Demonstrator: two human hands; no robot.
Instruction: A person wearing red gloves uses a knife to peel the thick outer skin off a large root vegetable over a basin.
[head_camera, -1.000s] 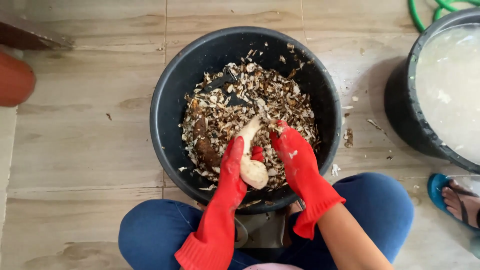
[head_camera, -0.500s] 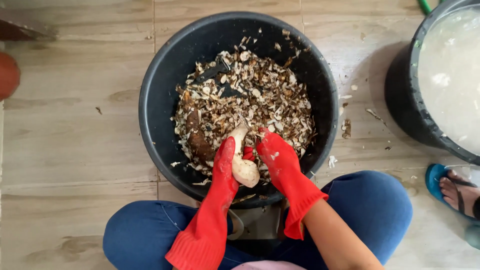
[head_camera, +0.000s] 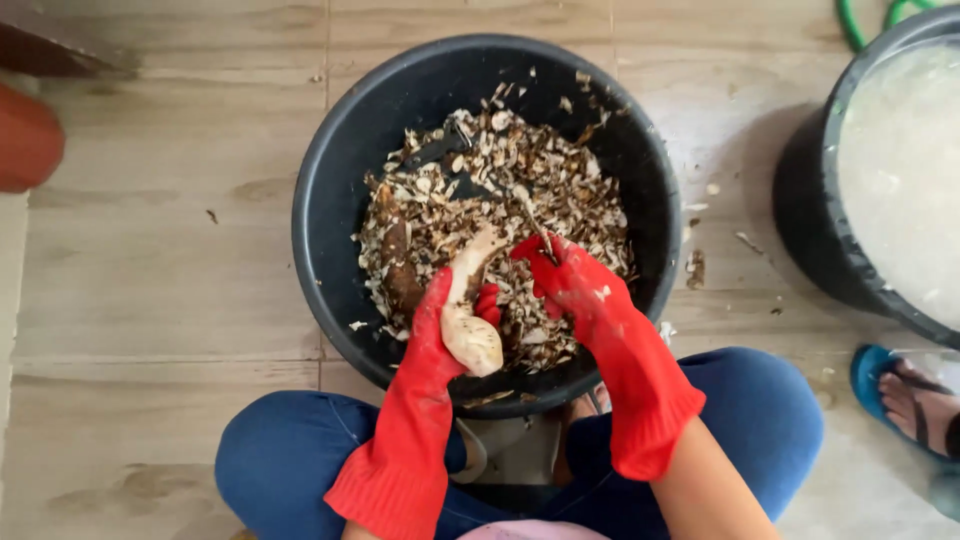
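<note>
**Peeling a root over a black basin**

While seen from the head camera, looking straight down: left hand (head_camera: 440, 330) in a red rubber glove, low centre of the frame, fingers clenched around a pale, partly peeled root (head_camera: 468, 312). Root tilted, thick end toward the lower edge, thin tip pointing up and right over the basin. Right hand (head_camera: 572, 280), also in a red glove, just right of the root, closed around a thin knife (head_camera: 534, 222) whose blade pokes up and left from the fist; whether the blade touches the root cannot be told. Both hands over the near side of a round black basin (head_camera: 330, 180) filling the middle of the frame. Inside it, a heap of brown and white peelings (head_camera: 520, 170), with a darker unpeeled root (head_camera: 398, 262) lying at the left of the heap. Below the basin, knees in blue trousers (head_camera: 290, 450) to either side. At the right edge, a second dark tub (head_camera: 810, 230) holding pale, cloudy contents. Lower right corner, another person's foot in a blue sandal (head_camera: 905, 395). Upper right, a loop of green hose (head_camera: 868, 22). Underneath everything, a light wood-patterned floor (head_camera: 150, 250) with a few stray scraps near the basin's right side.
</note>
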